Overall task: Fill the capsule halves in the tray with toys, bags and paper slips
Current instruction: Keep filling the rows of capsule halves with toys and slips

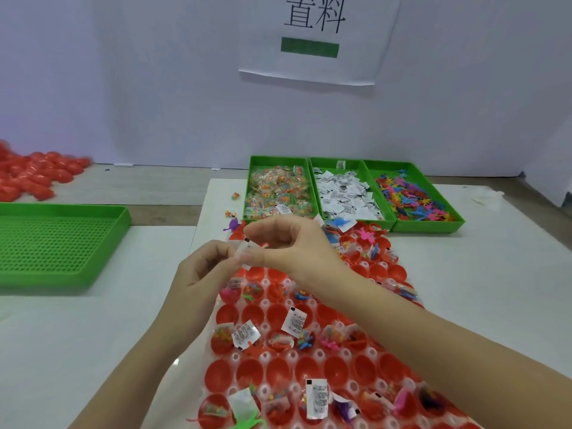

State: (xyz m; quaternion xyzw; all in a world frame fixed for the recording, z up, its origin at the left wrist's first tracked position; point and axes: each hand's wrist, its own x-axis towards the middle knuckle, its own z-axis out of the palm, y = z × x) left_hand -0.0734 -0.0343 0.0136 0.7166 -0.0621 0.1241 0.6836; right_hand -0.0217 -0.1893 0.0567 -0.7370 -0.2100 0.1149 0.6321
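Paper slip (244, 253) sat pinched between left hand (201, 274) and right hand (288, 243), fingers curled; it wanted dropping squarely into an empty capsule half (252, 314)

This is a hand-packing station in a small factory or assembly workshop. A printed white paper sign (318, 38) with large Chinese characters and a green bar hangs on the plain white partition wall (123, 88) behind the bench. Bulk stock lies sorted in three green plastic bins (425, 226) set side by side: clear bags of small coloured pieces (278, 193), white printed paper slips (343, 193) and bright plastic toy figures (414, 199). A clear moulded plastic tray (266, 303) holds rows of red plastic capsule halves (252, 314). A loose heap of red capsule shells (31, 178) lies far left, and a perforated green plastic tray (62, 209) sits on white boards (93, 335) over a wood-grain benchtop (139, 187).
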